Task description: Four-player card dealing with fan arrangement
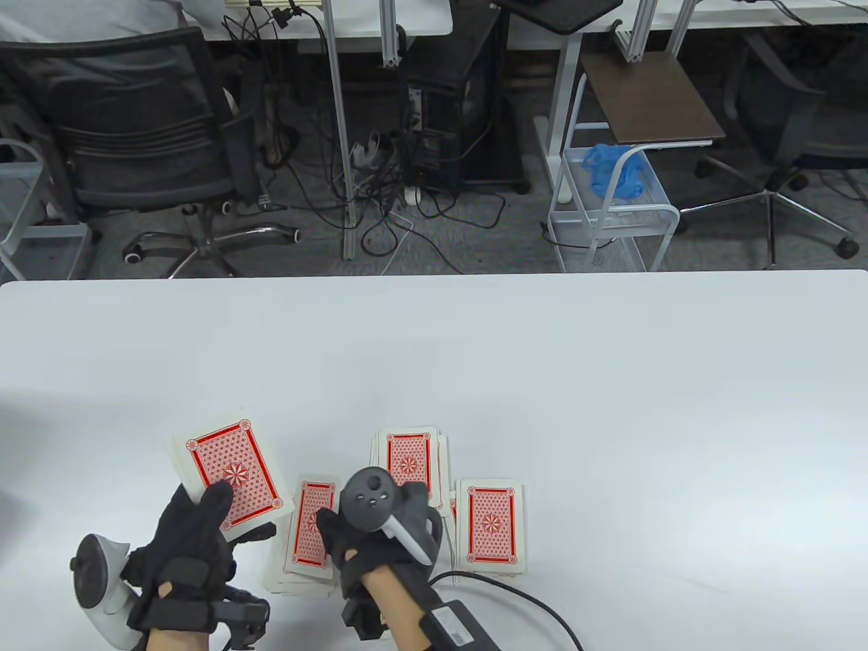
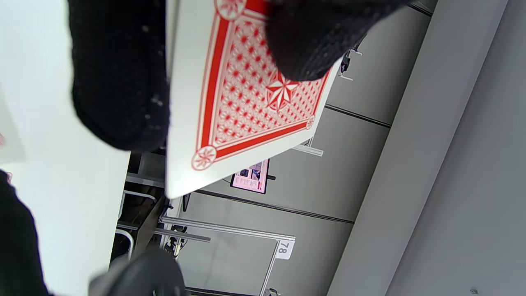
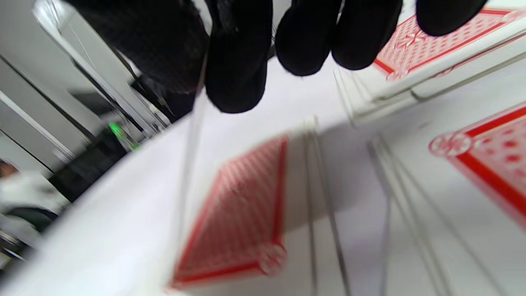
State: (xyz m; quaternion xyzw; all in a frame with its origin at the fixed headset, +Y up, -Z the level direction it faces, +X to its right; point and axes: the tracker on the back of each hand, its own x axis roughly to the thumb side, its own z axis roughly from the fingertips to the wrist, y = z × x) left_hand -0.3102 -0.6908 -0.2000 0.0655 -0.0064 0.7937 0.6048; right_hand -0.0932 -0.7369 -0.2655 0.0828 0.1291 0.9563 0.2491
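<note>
Red-backed card (image 2: 246,102) fills the top middle, pinched by the left hand (image 2: 123,74): thumb (image 2: 308,37) pressing down on its patterned back, a finger (image 2: 119,82) just left of the card against its edge. Left of the card, the white table (image 2: 61,185). Below the card's lower corner, a small screen (image 2: 251,176) (lit, too small to read) on grey panels, and a "78" tag (image 2: 283,248) farther below.

Blurred card piles (image 3: 246,213) (right wrist)
</note>
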